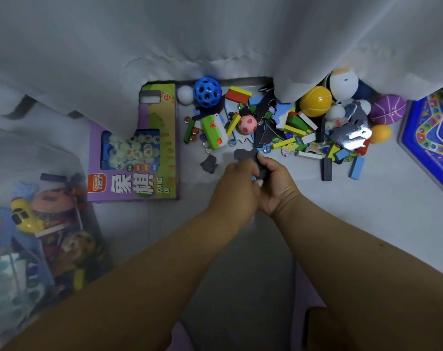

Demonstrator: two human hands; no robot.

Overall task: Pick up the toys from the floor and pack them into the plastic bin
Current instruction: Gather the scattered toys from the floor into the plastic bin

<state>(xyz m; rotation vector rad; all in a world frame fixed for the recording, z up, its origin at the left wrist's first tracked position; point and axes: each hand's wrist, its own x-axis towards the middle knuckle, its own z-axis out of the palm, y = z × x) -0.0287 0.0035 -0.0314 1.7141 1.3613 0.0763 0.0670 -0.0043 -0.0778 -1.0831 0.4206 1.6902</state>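
My left hand and my right hand meet at the centre of the floor, both closed around dark flat puzzle pieces. Another dark piece lies loose just left of them. Beyond the hands sits a pile of toys: coloured wooden blocks, glass marbles, a pink ball, a blue holed ball, a yellow ball and a purple ball. The clear plastic bin stands at the lower left, with a yellow toy car and other toys inside.
A purple chess game box lies between the bin and the pile. A blue board game tray rests at the right edge. A white curtain hangs over the far side and covers part of the pile.
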